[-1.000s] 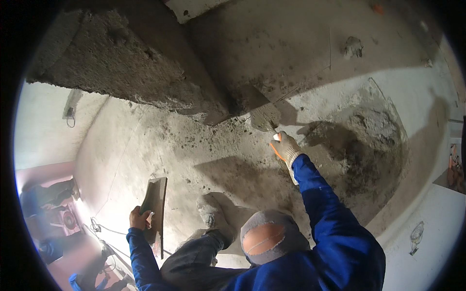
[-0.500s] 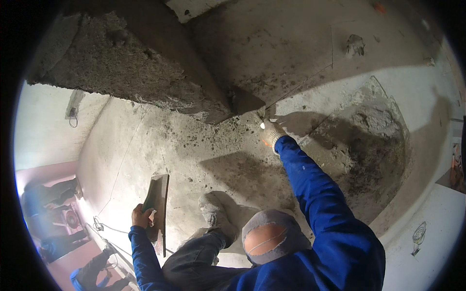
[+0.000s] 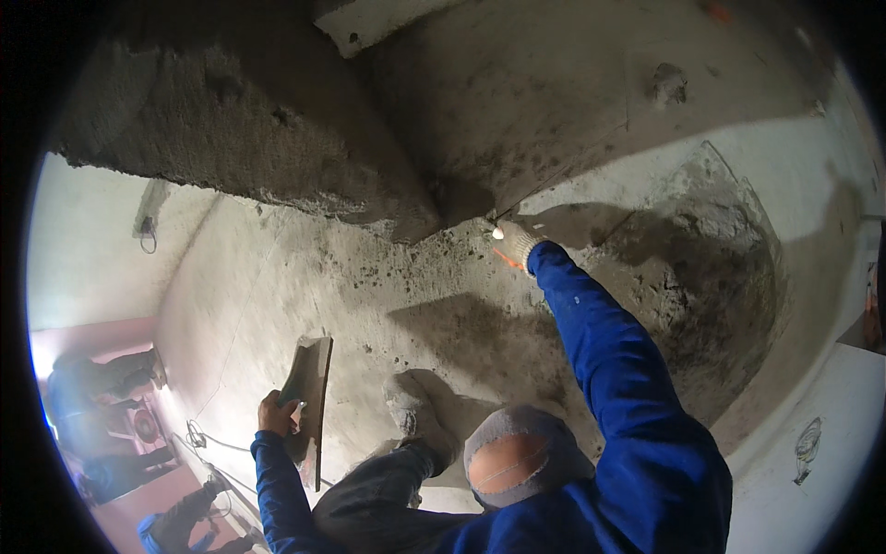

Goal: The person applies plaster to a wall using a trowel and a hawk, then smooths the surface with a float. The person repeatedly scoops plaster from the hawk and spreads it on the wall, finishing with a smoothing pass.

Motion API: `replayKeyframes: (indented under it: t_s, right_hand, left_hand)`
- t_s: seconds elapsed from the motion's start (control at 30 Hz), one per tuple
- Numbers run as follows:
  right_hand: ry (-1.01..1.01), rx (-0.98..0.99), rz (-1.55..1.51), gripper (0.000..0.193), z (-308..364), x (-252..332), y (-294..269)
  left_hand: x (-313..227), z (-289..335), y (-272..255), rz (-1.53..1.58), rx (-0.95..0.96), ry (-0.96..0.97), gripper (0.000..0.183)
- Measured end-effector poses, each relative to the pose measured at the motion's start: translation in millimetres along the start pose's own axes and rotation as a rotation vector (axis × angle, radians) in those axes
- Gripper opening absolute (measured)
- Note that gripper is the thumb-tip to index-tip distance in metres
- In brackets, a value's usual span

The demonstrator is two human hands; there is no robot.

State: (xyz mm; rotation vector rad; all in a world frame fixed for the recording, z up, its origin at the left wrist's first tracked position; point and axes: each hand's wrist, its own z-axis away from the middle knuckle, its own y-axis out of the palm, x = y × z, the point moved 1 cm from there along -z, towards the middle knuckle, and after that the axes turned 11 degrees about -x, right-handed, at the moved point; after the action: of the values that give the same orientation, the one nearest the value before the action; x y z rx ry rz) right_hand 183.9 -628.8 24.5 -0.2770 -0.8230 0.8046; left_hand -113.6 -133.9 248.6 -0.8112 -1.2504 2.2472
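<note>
My left hand (image 3: 275, 415), bare, is closed round the handle of a long flat plastering float (image 3: 318, 406), held on edge above the dusty floor. My right hand (image 3: 517, 242) wears a pale knitted work glove with a bit of orange showing. Its fingers are closed at the foot of a grey mortar-coated block (image 3: 277, 138), right by its lower corner. A small white tip (image 3: 498, 234) shows at these fingers, but what they hold is too small to make out. Dark mortar crumbs (image 3: 443, 245) lie on the floor beside this hand.
My bent knee (image 3: 521, 457) in torn grey cloth and my dusty shoe (image 3: 406, 402) are between my arms. Rough mortar (image 3: 715, 240) covers the floor at right. Co-workers in blue (image 3: 83, 415) are at far left, near a cable (image 3: 196, 434).
My right hand stays at the block's corner with a slight shift of its fingers. The float in my left hand sits slightly further right in the picture. The view has tilted a little.
</note>
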Motion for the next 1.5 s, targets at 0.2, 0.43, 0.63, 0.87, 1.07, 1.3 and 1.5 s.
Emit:
replayKeyframes:
  t_s: [0.2, 0.43, 0.63, 0.87, 1.07, 1.3, 1.5]
  right_hand:
    - [0.127, 0.165, -0.611, 0.021, 52.2, -34.6, -25.4]
    - [0.216, 0.116, -1.227, 0.033, 182.3, -116.6, -24.5]
    - [0.385, 0.038, -1.155, 0.035, 183.5, -123.5, -8.5]
    - [-0.048, -0.134, -0.386, 0.042, 66.3, -13.7, -2.7]
    - [0.114, 0.188, -0.534, 0.040, 16.0, 23.9, 5.9]
    - [0.143, 0.193, -0.427, 0.055, -9.1, 39.5, 3.1]
    - [0.127, 0.190, -0.236, 0.056, -18.4, 49.9, 8.2]
  left_hand:
    - [-8.0, 3.7, -0.6, 0.004, -0.011, 0.002, 0.024]
    - [6.4, -1.4, 2.6, 0.043, 0.020, -0.020, 0.023]
    - [-6.8, -17.8, 9.0, -0.073, 0.041, 0.073, 0.019]
    - [-29.4, -20.2, 10.6, -0.059, -0.003, 0.089, 0.021]
    - [-18.7, -9.7, 11.1, -0.027, 0.004, 0.005, 0.022]
    - [7.7, 0.8, 7.8, -0.089, 0.023, -0.018, 0.021]
    - [6.9, -2.1, 8.3, -0.051, 0.039, -0.046, 0.019]
